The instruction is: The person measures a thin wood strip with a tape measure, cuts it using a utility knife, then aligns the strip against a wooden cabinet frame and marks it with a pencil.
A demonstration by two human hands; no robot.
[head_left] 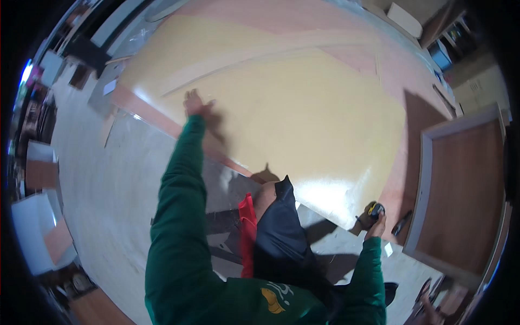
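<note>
A large pale yellow sheet [303,108] lies over a pinkish board [406,157] in front of me. My left hand [196,104] reaches out to the left part of the sheet with its fingers apart and nothing in them. Whether it presses on the surface or hovers just above, I cannot tell. At the sheet's near right corner, my right hand [376,229] is closed around a black and yellow tape measure [374,210]. No drawn-out blade can be made out.
A shallow wooden frame with a brown panel [460,195] stands at the right. Beside my right hand lies a dark, slim tool [401,222]. White and brown boxes [43,227] line the left side. My raised knee [265,200] is close to the sheet's near edge.
</note>
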